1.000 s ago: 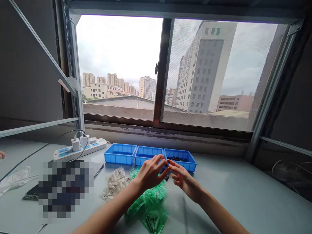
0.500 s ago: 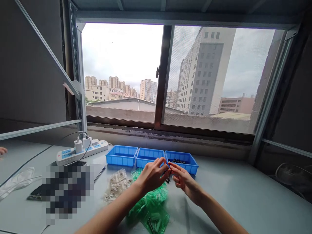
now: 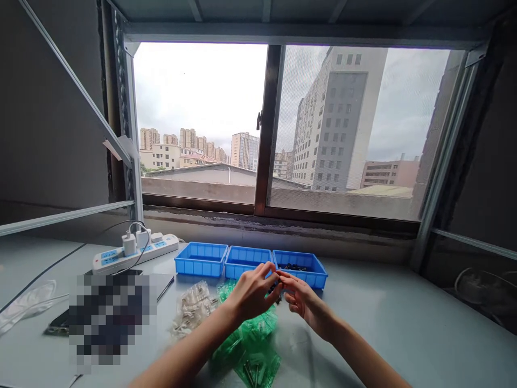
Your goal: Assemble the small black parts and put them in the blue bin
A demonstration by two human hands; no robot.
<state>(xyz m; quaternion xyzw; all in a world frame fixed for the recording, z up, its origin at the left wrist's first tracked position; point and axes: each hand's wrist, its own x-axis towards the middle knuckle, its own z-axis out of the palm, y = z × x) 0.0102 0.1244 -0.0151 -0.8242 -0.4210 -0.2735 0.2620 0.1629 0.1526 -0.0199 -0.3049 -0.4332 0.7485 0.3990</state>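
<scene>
My left hand (image 3: 254, 291) and my right hand (image 3: 299, 295) meet fingertip to fingertip over the front of the blue bins. Both are closed in a pinch. A small dark piece shows between and below the fingers, but it is too small and too covered to name. Under my left hand lie green plastic bags (image 3: 258, 328), some with long metal screws (image 3: 252, 372) inside. Left of them is a pile of clear bags (image 3: 194, 304) holding small metal parts. Just behind my right hand, the right blue bin (image 3: 317, 279) contains small black parts (image 3: 294, 267).
A left blue bin (image 3: 201, 267) and a middle blue bin (image 3: 242, 268) stand in the same row. At left are a white power strip (image 3: 135, 252) with plugs, a dark flat item (image 3: 60, 323) partly blurred out, and a clear plastic bag (image 3: 30, 302). A metal frame post (image 3: 135, 140) rises behind.
The view has shifted slightly. Both hands keep their pinch at nearly the same spot, fingertips a little closer. Another person's hand at the far left edge has nearly left the view.
</scene>
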